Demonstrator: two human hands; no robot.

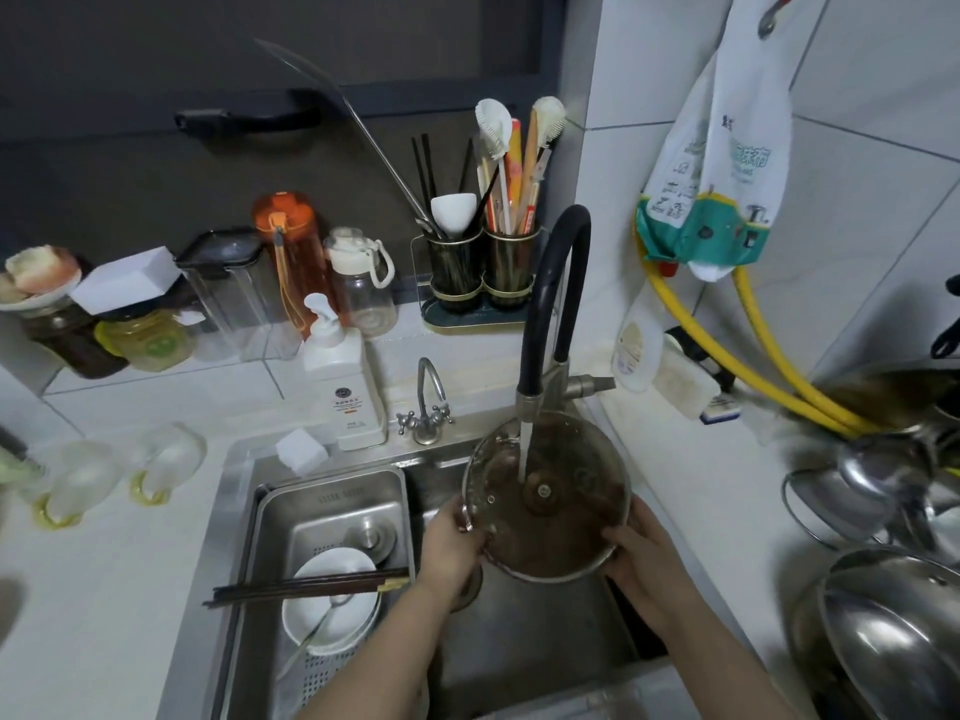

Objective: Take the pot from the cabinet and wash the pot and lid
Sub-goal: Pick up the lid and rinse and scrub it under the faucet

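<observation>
Your left hand (451,548) and right hand (641,556) grip the lid (545,498) by its rim; turn it slowly so the water (524,449) reaches everywhere.

Only two bare forearms and hands show, no sleeves anywhere up to the frame edge; left hand (449,550) comes off a forearm entering from about 6 o'clock, right hand (647,563) off one entering from about 5 o'clock; no watch, no bracelet, no gloves that I can make out; no rings visible on the fingers (615,537) either, though they're a bit soft and blurry; nails look short and plain as far as I can tell; wrists are uncovered too.
</observation>
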